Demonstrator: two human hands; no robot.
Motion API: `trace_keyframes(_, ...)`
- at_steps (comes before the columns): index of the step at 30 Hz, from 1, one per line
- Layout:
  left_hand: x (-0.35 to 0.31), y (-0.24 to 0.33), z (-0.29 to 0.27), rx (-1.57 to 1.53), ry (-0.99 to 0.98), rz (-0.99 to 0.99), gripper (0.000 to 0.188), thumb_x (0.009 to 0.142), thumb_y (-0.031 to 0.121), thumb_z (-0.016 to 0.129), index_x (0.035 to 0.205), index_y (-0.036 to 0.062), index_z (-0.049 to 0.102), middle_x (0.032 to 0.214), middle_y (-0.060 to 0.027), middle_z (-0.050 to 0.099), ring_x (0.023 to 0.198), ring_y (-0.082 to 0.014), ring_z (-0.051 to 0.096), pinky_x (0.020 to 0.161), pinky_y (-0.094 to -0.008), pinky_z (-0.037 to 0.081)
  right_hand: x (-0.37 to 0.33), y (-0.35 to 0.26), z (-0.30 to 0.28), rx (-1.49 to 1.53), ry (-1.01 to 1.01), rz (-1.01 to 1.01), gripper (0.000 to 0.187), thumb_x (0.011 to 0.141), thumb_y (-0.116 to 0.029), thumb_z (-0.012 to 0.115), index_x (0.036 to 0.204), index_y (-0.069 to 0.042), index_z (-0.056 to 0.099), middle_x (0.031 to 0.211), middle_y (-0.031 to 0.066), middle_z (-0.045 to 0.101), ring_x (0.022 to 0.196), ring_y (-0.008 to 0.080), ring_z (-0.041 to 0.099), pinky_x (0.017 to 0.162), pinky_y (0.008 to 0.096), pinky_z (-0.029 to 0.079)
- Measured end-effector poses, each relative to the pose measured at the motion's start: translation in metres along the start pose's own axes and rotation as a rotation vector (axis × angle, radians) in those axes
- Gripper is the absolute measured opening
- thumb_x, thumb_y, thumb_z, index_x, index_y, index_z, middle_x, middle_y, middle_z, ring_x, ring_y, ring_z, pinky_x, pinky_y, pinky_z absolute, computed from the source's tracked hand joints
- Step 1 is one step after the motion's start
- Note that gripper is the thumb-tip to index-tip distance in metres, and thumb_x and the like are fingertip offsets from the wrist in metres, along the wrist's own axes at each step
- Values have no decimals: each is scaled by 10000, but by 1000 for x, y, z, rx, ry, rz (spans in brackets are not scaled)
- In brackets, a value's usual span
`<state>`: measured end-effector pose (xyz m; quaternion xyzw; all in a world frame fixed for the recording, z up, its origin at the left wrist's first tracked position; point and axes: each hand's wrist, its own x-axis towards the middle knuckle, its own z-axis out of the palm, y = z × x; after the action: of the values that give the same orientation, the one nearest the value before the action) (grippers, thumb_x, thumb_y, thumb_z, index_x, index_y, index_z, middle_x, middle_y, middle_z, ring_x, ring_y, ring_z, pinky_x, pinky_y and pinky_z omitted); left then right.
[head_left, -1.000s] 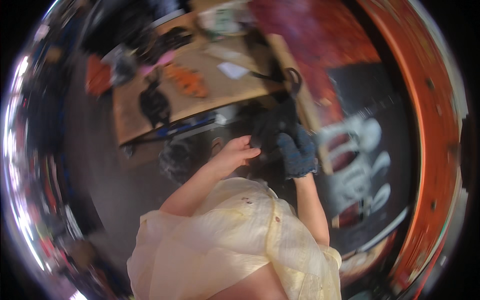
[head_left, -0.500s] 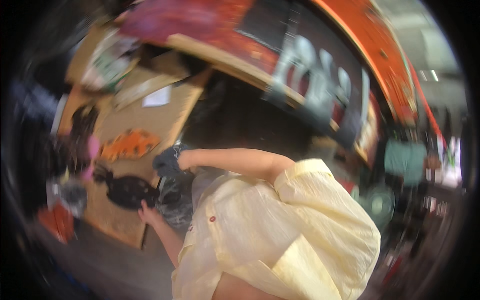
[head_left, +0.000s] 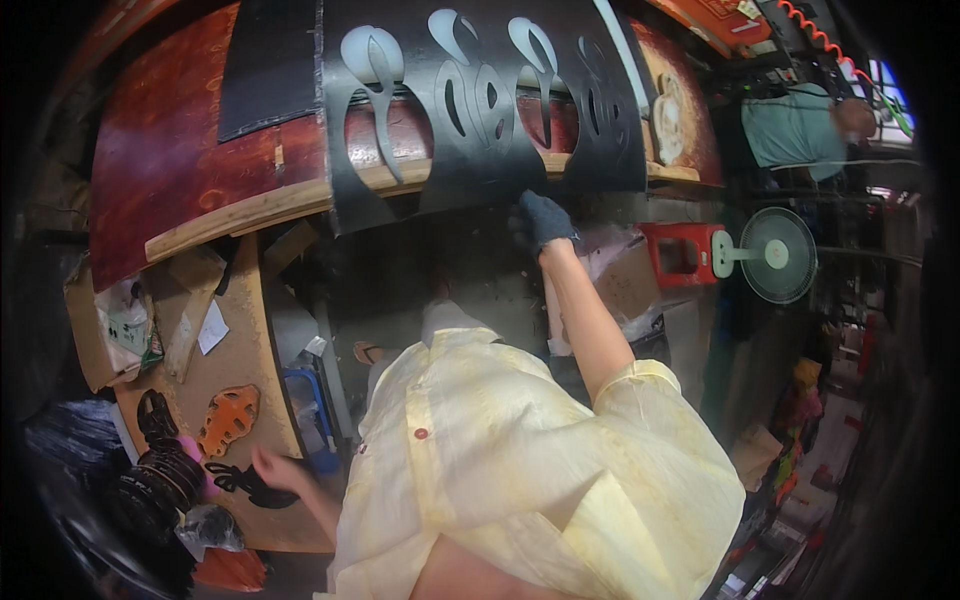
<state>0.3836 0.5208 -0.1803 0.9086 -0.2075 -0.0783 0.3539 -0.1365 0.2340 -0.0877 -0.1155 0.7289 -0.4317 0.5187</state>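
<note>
My bare left hand (head_left: 278,468) is over the brown board table at lower left, fingers extended. Beside it lies a black cut-out piece (head_left: 262,490) with loops at one end; the hand overlaps it, and I see no grip on it. An orange piece with holes (head_left: 229,420) rests just beyond. My right hand (head_left: 543,222), in a dark knit glove, is reached forward with its fingers bunched at the lower edge of a large black sheet (head_left: 470,190). Whether the glove holds that edge is hidden. Large curved openings are cut through the sheet, which overhangs the red table.
The red table (head_left: 160,170) has a wooden front rail (head_left: 240,215). Black coiled loops (head_left: 165,480) lie at the left table's edge. A fan (head_left: 778,255) stands beside a red stool (head_left: 672,252) at right. Another person (head_left: 795,130) bends at far right.
My view has swung left to right, bringing the black sheet to the front. My gloved right hand has moved from near the left table to the sheet's edge. The left hand has come off the black piece's tip.
</note>
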Motion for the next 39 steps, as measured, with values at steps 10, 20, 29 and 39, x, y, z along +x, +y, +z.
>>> trace_keyframes(10, -182, 460, 198, -541, -1010, 955, 206, 804, 77, 698, 1004, 31, 688, 1024, -117, 681, 965, -242, 647, 862, -319, 490, 19, -30, -48, 156, -357, -335, 250, 900, -162, 585, 1126, -55, 588, 965, 95, 646, 780, 190, 625, 671, 329, 539)
trace_keyframes(20, -299, 532, 313, -289, -1674, 503, 397, 902, 294, 643, 1144, -18, 600, 1008, -101, 674, 921, -178, 637, 817, -297, 490, 88, -59, -141, 796, 54, -85, 296, 861, -118, 647, 1142, -34, 604, 1111, 89, 633, 1026, 225, 604, 899, 356, 476)
trace_keyframes(29, -320, 553, 344, -555, -1984, -374, 353, 892, 201, 668, 1184, 34, 558, 1079, -106, 650, 963, -202, 643, 833, -358, 537, 88, -75, -136, 955, -269, -275, 313, 881, -95, 641, 1181, -20, 594, 1147, 64, 623, 1055, 204, 595, 930, 359, 493)
trace_keyframes(39, -273, 559, 313, -380, -2011, 212, 440, 893, 289, 663, 1214, 9, 550, 1109, -102, 634, 963, -164, 625, 805, -267, 503, 64, -72, -148, 607, 37, -294, 376, 867, -244, 683, 1176, -48, 595, 1119, 53, 626, 973, 167, 598, 815, 303, 497)
